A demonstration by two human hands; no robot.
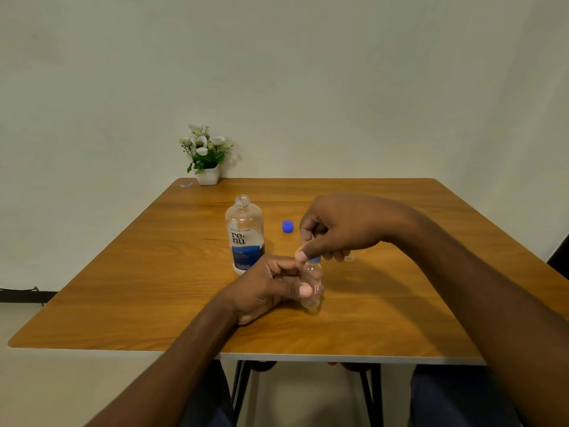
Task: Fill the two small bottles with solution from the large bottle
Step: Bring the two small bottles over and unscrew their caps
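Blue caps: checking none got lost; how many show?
2. A loose cap on the table by the large bottle; a fitted cap on the small bottle, pinched by the right hand. Hands may hide more.

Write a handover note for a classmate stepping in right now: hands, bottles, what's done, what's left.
Left hand grips the small bottle, upright.
Right hand pinches its blue top.
Large bottle stands open left of them; loose blue cap lies on the table behind.
Done: large bottle opened.
Unclear: small bottle's fill level; second small bottle not clearly visible.
Left: likely filling, then recapping everything.
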